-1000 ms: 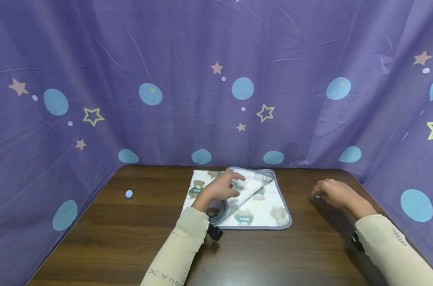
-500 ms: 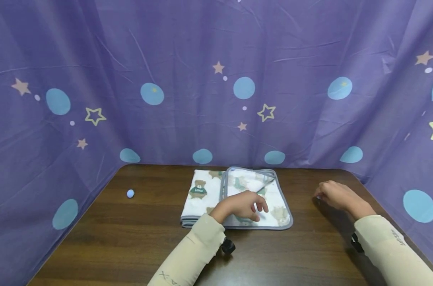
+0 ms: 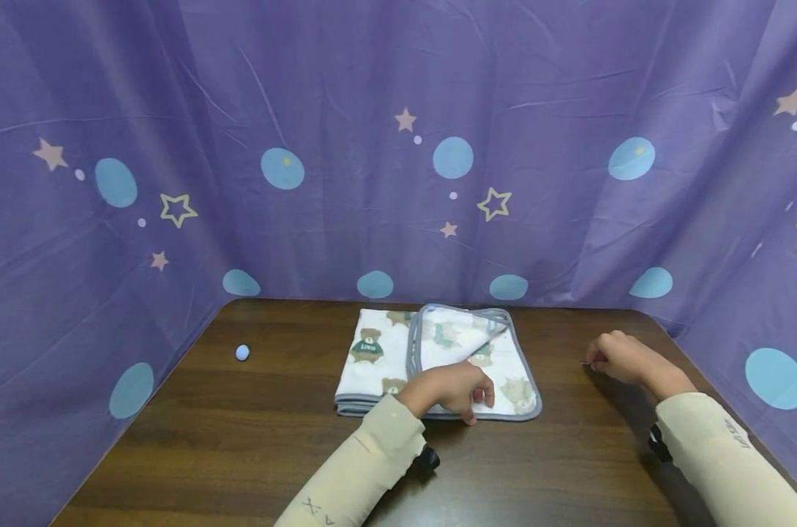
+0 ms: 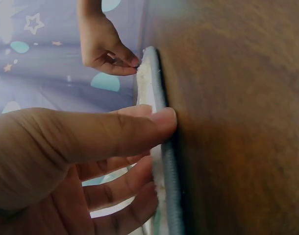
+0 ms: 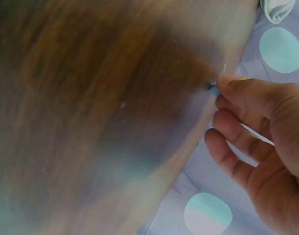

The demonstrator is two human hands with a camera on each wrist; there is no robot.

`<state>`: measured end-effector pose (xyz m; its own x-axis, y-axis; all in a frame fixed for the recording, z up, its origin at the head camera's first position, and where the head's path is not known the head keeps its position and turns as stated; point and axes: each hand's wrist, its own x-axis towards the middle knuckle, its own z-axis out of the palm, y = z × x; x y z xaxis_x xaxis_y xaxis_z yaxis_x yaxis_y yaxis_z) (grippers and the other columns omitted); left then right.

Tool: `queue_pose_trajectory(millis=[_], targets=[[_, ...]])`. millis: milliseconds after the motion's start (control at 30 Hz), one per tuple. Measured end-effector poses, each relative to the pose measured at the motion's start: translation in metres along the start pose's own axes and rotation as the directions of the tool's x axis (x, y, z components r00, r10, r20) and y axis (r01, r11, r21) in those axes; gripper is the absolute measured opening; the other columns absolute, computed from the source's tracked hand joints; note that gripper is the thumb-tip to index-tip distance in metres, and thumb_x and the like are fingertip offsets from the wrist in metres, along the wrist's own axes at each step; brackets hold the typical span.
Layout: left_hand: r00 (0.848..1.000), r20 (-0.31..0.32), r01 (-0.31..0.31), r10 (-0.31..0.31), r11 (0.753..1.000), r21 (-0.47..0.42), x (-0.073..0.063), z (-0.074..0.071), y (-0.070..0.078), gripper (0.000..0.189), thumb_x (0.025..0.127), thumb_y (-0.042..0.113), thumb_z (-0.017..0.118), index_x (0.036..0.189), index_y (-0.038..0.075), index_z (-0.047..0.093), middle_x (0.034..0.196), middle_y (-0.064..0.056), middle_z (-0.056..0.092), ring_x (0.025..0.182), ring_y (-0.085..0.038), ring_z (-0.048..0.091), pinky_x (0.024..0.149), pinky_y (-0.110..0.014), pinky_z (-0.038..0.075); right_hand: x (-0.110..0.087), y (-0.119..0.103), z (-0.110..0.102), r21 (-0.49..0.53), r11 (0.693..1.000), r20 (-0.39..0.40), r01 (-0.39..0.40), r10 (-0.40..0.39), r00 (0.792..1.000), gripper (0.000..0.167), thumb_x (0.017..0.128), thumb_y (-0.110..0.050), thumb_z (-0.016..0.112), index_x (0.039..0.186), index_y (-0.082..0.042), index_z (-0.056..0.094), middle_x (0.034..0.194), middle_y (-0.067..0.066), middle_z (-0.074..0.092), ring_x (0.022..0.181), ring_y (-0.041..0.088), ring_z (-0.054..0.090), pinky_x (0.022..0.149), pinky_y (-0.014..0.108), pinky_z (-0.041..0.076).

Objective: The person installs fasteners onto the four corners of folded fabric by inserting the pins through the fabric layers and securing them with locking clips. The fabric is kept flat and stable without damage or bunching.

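A white folded blanket (image 3: pixel 383 348) with brown bears in green and a grey border lies mid-table. At its near edge is my left hand (image 3: pixel 456 389), thumb reaching down past the border and fingers loosely bent over the cloth. In the left wrist view, the thumb tip overlaps the grey border (image 4: pixel 173 196), with the other fingertips against the white side. To the right of the blanket, my right hand (image 3: pixel 625 357) pinches a small pin (image 5: pixel 214 90) with a pale-blue head. The pin's thin shaft points left in the head view; the fingertips hide most of its head.
A small pale-blue ball (image 3: pixel 242 353) lies on the left of the dark wooden table (image 3: pixel 253 439). A purple curtain (image 3: pixel 345 212) with stars and dots hangs behind and at both sides. One blanket corner is folded back near the table's far edge.
My left hand has moved from the blanket's folded-back flap, right and toward me, to the near edge. The right hand stays in place, turning the pin from pointing down to sideways.
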<state>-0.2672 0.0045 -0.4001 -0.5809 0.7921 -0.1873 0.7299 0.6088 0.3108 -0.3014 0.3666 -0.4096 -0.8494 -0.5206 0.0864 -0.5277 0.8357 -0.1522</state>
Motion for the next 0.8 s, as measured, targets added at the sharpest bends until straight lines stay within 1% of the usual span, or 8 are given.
queue_pose_trajectory(millis=[133,233,300,367,467,533,667,800], targets=[[0.999,-0.025,-0.034,0.035,0.998,0.056,0.0008,-0.0026,-0.001,0.027,0.082,0.003,0.08,0.104,0.017,0.076,0.09,0.007,0.068,0.085,-0.003,0.06,0.074,-0.012,0.044,0.0004,0.0,-0.0042,0.016,1.0,0.022,-0.01,0.01,1.0,0.016,0.079,0.005,0.076,0.08,-0.011,0.074,0.074,-0.006,0.066,0.069,0.01,0.058,0.06,0.035,0.051],[0.998,-0.042,-0.049,0.051,0.998,0.049,0.0013,-0.0037,-0.002,0.028,0.084,-0.002,0.07,0.105,0.015,0.076,0.091,0.005,0.07,0.089,-0.006,0.064,0.075,-0.011,0.044,0.0007,-0.0013,-0.0066,0.017,0.999,0.027,-0.028,0.028,0.999,0.017,0.078,0.008,0.074,0.081,-0.01,0.075,0.074,-0.005,0.066,0.069,0.011,0.058,0.06,0.034,0.051],[0.997,-0.045,-0.053,0.055,0.998,0.046,0.0017,-0.0039,-0.0022,0.031,0.084,-0.005,0.067,0.106,0.016,0.076,0.091,0.005,0.071,0.09,-0.006,0.064,0.075,-0.011,0.045,0.0004,-0.0025,-0.0072,0.008,0.999,0.023,-0.044,0.044,0.999,0.018,0.077,0.008,0.074,0.081,-0.01,0.075,0.074,-0.005,0.065,0.07,0.012,0.059,0.061,0.035,0.051],[0.998,-0.036,-0.054,0.056,0.998,0.039,0.0019,-0.0035,-0.002,0.029,0.084,-0.002,0.072,0.107,0.016,0.075,0.09,0.005,0.07,0.087,-0.005,0.063,0.074,-0.011,0.045,0.0001,-0.0022,-0.0064,-0.006,0.998,0.016,-0.054,0.055,0.998,0.018,0.076,0.008,0.074,0.081,-0.01,0.075,0.074,-0.004,0.065,0.07,0.014,0.059,0.062,0.037,0.052],[0.999,-0.008,-0.049,0.049,0.999,0.022,0.0021,-0.002,-0.0009,0.03,0.081,0.003,0.083,0.106,0.018,0.075,0.087,0.007,0.069,0.082,-0.002,0.061,0.072,-0.012,0.046,0.0003,-0.0019,-0.0039,-0.035,0.997,-0.003,-0.069,0.069,0.998,0.018,0.074,0.007,0.071,0.078,-0.01,0.074,0.075,0.0,0.067,0.07,0.017,0.062,0.063,0.041,0.054],[0.999,0.004,-0.043,0.043,0.999,0.011,0.002,-0.0008,-0.0001,0.03,0.079,0.006,0.086,0.104,0.018,0.074,0.085,0.007,0.068,0.08,-0.002,0.06,0.07,-0.014,0.046,0.0009,-0.0004,-0.0019,-0.049,0.996,-0.016,-0.076,0.076,0.997,0.018,0.074,0.007,0.068,0.077,-0.01,0.073,0.076,0.002,0.068,0.07,0.02,0.063,0.063,0.043,0.055],[0.999,0.006,-0.043,0.043,0.999,0.028,0.002,0.0,0.0002,0.028,0.081,0.001,0.08,0.101,0.019,0.074,0.082,0.009,0.065,0.079,-0.003,0.058,0.068,-0.015,0.046,0.0018,0.0021,0.0007,-0.058,0.994,-0.023,-0.09,0.089,0.996,0.019,0.074,0.007,0.064,0.076,-0.01,0.072,0.074,0.002,0.067,0.068,0.019,0.061,0.061,0.043,0.054],[0.997,-0.022,-0.076,0.076,0.997,0.018,0.001,-0.0037,-0.0022,0.028,0.082,0.0,0.074,0.103,0.018,0.073,0.083,0.007,0.066,0.078,-0.004,0.059,0.069,-0.015,0.046,0.002,0.0039,0.0026,-0.049,0.994,-0.024,-0.094,0.093,0.995,0.017,0.076,0.007,0.067,0.075,-0.01,0.07,0.069,-0.002,0.06,0.064,0.015,0.053,0.057,0.037,0.048]])
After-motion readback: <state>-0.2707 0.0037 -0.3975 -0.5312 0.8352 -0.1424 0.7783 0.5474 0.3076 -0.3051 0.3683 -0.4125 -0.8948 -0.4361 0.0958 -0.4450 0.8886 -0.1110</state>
